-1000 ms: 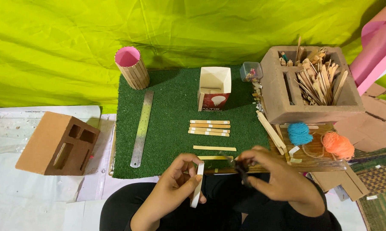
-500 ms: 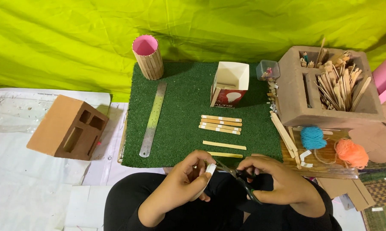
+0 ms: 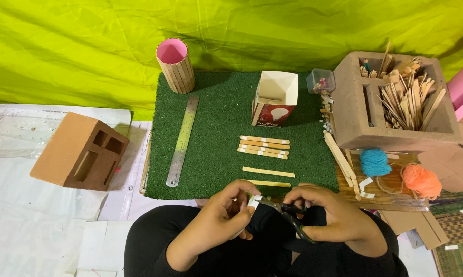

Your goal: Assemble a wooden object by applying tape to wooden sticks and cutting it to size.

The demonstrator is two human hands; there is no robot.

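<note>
While left hand (image 3: 226, 218) fingers pinch a stick (image 3: 254, 201), right hand (image 3: 334, 220) grips scissors (image 3: 288, 218), blades pointing left toward it

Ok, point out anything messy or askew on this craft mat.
Small scraps lie scattered along the mat's right edge beside the brick. Loose sticks there lie slanted, half off the mat. The other sticks lie tidy.

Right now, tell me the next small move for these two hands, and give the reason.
Probably close the scissors in the right hand on the pale stick that the left hand pinches. The blades appear to meet the stick's end, and similar cut sticks already lie on the green mat.
</note>
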